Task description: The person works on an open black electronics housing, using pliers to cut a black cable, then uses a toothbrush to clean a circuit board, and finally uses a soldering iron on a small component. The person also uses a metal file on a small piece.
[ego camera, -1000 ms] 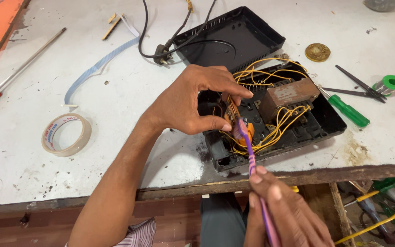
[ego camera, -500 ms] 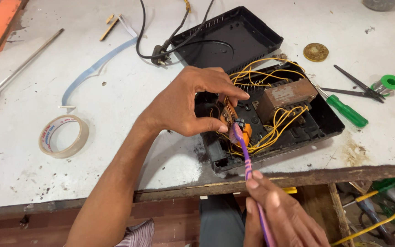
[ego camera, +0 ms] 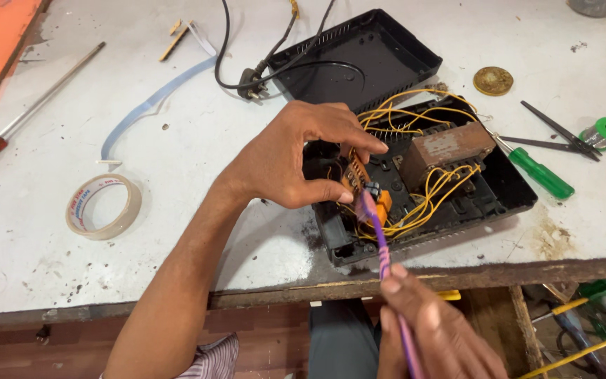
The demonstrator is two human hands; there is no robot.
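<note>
At frame centre, the left hand [ego camera: 285, 165] pinches a small, probably fragile circuit board [ego camera: 356, 175] by its edges inside the open black case [ego camera: 426, 186] on the table [ego camera: 177, 210], while the right hand [ego camera: 433, 333], fingers closed, grips a slim purple tool [ego camera: 380, 235].

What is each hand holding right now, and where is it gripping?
The right hand grips a thin purple tool by its lower shaft. The left hand pinches a small circuit board by its edge, inside the open black case.
</note>
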